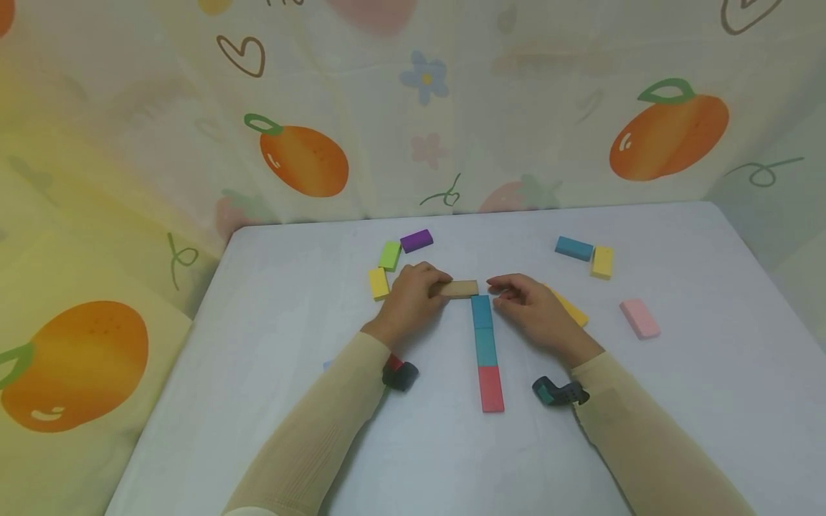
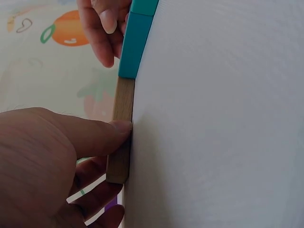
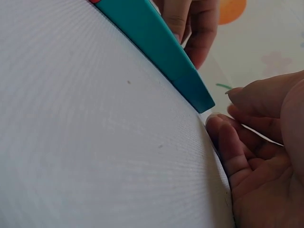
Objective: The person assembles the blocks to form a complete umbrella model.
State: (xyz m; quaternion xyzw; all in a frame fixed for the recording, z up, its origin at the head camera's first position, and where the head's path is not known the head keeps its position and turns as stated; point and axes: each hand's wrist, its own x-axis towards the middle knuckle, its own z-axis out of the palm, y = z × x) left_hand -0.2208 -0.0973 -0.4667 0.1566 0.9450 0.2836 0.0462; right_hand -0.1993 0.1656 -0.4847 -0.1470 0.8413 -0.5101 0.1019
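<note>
My left hand (image 1: 413,297) pinches a flat wooden block (image 1: 460,289), its thumb on the near side in the left wrist view. The block lies crosswise at the far end of a straight row on the white table: a blue block (image 1: 481,312), a teal block (image 1: 486,347) and a red block (image 1: 491,389). Its right end meets the blue block's far end. Just right of that corner is my right hand (image 1: 532,308), fingers loosely bent and holding nothing. In the right wrist view, its fingertips (image 3: 216,124) are close to the blue-green row but apart from it.
Green (image 1: 390,256), yellow (image 1: 378,284) and purple (image 1: 416,241) blocks lie behind my left hand. Blue (image 1: 573,248) and yellow (image 1: 602,263) ones sit at back right, a pink block (image 1: 639,318) nearer. My right hand partly hides an orange-yellow block (image 1: 569,307). A patterned curtain (image 1: 374,143) hangs behind.
</note>
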